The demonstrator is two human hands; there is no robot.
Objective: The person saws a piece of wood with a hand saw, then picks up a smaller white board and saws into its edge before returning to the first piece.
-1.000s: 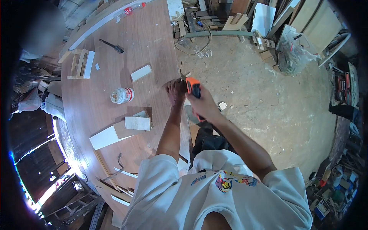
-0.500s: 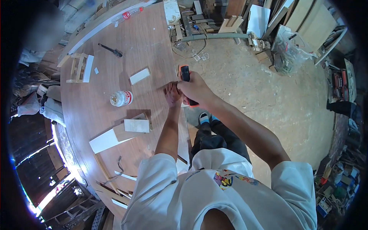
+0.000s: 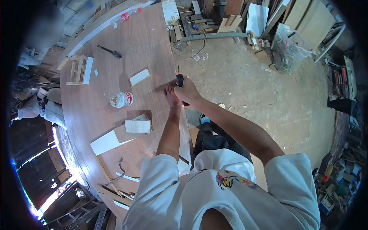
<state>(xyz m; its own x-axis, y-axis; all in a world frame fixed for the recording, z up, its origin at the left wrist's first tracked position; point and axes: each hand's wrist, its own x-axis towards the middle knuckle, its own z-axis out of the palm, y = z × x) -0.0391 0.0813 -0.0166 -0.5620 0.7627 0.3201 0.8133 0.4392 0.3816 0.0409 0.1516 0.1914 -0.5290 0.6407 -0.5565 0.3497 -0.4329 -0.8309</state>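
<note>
My right hand is wrapped round the handle of a black-and-orange tool at the edge of the wooden table. Dark and orange parts stick out above and below my fist; the kind of tool I cannot tell. Close beside it on the tabletop rests my left hand, palm down, fingers stretched forward and slightly apart, its thumb side right against my right fist. Ahead of the left hand lies a small white-faced block. To its left stands a jar with a red-and-white label.
White-faced boards and a block lie nearer me on the table. Further off are a dark slender tool, a small wooden frame and a plastic bottle. Right of the table, the concrete floor carries scraps.
My right hand and the black-and-orange tool have shifted left toward my left hand, and less of the tool shows. The left hand stays nearly in place.
</note>
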